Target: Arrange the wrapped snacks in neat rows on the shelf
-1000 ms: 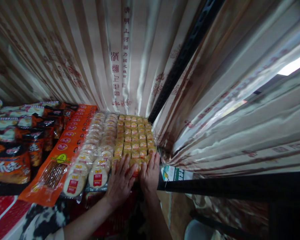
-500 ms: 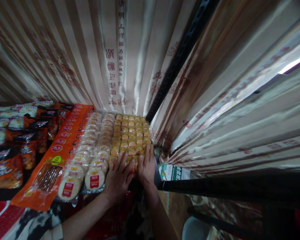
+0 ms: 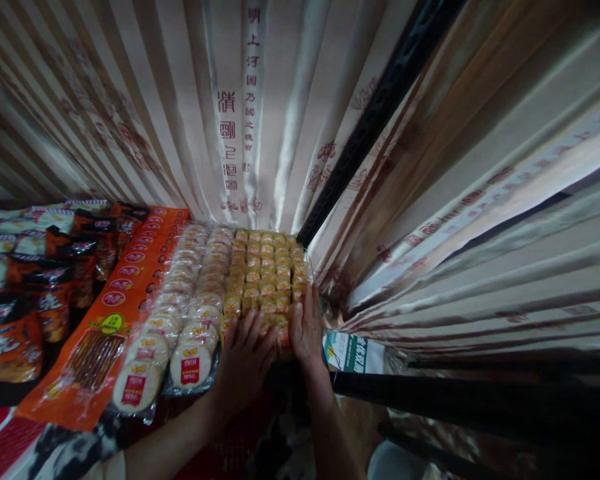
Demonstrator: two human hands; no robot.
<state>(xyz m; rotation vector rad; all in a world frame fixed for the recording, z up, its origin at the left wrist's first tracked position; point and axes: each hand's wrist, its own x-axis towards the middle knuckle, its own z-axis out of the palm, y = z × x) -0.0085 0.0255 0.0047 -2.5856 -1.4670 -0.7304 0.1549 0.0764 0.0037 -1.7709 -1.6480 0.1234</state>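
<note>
A clear pack of small yellow wrapped biscuits (image 3: 267, 273) lies on a shelf, running back to the curtain. My left hand (image 3: 244, 363) lies flat on its near end, fingers spread. My right hand (image 3: 306, 327) rests flat on the pack's near right corner, fingers stretched out along its edge. Left of it lie two rows of round rice crackers (image 3: 180, 320) in clear wrap. Neither hand grips anything.
An orange packet of snack sticks (image 3: 115, 313) lies left of the crackers, dark orange snack bags (image 3: 35, 293) further left. A striped satin curtain (image 3: 240, 113) hangs behind. A black shelf post (image 3: 380, 120) slants at the right, a black rail (image 3: 455, 393) runs below.
Both hands have stayed flat on the biscuit pack's near end, shifting slightly further onto it. The view has swung a little.
</note>
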